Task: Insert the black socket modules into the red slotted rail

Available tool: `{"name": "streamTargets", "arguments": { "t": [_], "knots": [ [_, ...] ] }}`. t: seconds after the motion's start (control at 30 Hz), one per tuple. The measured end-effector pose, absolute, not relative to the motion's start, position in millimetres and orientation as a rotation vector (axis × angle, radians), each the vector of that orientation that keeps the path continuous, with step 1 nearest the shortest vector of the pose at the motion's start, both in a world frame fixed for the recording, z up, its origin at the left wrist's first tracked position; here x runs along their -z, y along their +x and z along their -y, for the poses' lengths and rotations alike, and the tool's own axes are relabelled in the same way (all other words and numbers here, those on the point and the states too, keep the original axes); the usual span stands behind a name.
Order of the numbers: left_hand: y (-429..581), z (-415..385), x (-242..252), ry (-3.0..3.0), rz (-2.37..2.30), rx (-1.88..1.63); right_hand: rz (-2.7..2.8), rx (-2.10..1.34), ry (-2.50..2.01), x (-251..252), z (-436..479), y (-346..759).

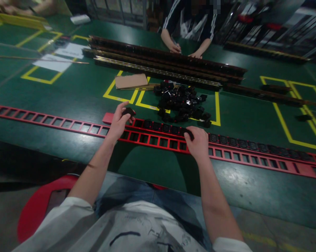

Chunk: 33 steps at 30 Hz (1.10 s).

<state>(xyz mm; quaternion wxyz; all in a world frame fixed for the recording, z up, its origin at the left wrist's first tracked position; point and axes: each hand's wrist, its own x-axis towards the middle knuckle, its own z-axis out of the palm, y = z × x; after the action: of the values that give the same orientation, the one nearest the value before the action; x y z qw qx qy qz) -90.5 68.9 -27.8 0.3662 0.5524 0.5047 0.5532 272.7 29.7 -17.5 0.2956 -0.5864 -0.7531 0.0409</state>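
Note:
In my left hand point(119, 122) is a small black part point(128, 111), pinched just above the left end of a red slotted rail. My right hand point(198, 140) grips another black part point(187, 133) low over the same rail; whether it sits in a slot is hidden by my fingers. Square black pieces point(243, 143) fill many openings of this far rail. Nearer to me, alongside it, lies a second red rail point(144, 139) with open rectangular slots. Beyond my hands is a heap of loose black parts point(181, 99).
Long dark metal profiles point(158, 66) lie across the table behind the heap. A piece of brown cardboard point(131, 81) and white papers point(55, 61) are to the left. Opposite me, a person's hands point(175, 48) rest on the table, one holding a pen. A red stool point(34, 213) stands by my left side.

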Motion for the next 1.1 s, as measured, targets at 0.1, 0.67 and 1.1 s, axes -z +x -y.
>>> {"name": "streamTargets", "arguments": {
  "t": [0.1, 0.67, 1.1],
  "knots": [
    [-94, -70, 31, 1.403, -1.177, -1.487, 2.008, -0.106, -1.561, 18, -30, 273],
    [-87, -55, -1, 2.138, -1.509, -1.007, 2.001, -0.151, -1.585, 16, -30, 272],
    [-90, -56, 14, 1.932, -1.526, -1.05, 1.998, -0.173, -1.589, 15, -28, 272]
  ]
}}
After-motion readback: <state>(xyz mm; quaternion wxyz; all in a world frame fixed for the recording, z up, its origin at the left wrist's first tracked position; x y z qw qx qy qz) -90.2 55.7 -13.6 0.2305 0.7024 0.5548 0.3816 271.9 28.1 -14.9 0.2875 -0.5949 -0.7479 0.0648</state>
